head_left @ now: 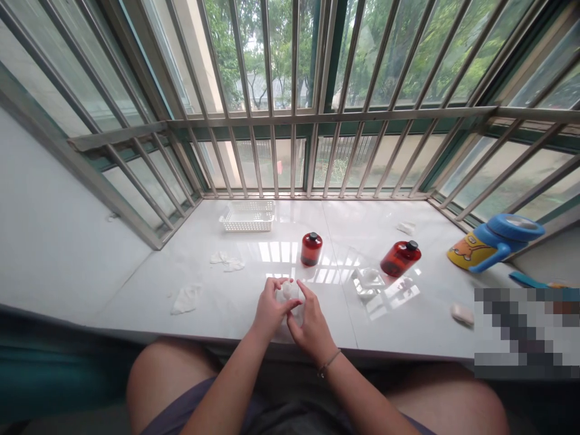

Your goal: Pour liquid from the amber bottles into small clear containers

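Observation:
My left hand and my right hand meet over the near part of the white ledge. Between their curled fingers is a small clear box with something whitish at its top; the fingers hide much of it. Both hands grip it, thumbs close together at its near side. Beyond them a red-brown bottle with a black cap stands upright. To the right, a clear tray with whitish contents sits beside a second red-brown bottle, which looks tilted in this wide view.
A white perforated basket is near the window bars. Crumpled white tissues lie at left, and another tissue at back right. On the right are a blue and yellow mug and a pale rounded object. A blurred patch covers the right edge.

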Demonstrator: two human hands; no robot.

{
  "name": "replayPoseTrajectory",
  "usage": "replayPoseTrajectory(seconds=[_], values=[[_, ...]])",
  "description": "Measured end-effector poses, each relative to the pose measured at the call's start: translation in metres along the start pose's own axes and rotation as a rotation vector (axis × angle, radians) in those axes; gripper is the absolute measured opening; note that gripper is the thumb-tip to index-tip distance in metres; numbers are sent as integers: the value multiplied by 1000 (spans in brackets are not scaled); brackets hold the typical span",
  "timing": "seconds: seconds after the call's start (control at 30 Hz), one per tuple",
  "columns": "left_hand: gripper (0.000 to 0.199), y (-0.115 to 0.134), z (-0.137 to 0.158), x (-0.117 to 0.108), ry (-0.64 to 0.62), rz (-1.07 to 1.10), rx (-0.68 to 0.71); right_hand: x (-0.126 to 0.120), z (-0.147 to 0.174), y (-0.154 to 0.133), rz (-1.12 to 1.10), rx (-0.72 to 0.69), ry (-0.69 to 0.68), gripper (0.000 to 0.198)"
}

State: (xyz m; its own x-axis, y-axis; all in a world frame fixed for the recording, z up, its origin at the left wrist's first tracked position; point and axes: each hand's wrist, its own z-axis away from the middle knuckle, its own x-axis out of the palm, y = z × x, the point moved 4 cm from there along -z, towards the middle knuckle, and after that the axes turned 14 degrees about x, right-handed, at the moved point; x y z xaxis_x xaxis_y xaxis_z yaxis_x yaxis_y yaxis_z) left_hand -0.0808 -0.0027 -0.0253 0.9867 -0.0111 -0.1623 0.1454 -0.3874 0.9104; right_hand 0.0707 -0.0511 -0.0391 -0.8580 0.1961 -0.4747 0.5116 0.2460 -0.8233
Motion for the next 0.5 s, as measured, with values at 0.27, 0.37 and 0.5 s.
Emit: replayPoseTrajectory(seconds=[0.27,0.37,0.5], values=[[49,2,-1,2,-34,0,8,-1,0,0,11,0,21,80],[55,-2,1,3,24,27,-2,-1,-1,0,22,-3,31,81],[64,-2,0,3,-29,-39,-21,0,-1,1,34,5,31,80]])
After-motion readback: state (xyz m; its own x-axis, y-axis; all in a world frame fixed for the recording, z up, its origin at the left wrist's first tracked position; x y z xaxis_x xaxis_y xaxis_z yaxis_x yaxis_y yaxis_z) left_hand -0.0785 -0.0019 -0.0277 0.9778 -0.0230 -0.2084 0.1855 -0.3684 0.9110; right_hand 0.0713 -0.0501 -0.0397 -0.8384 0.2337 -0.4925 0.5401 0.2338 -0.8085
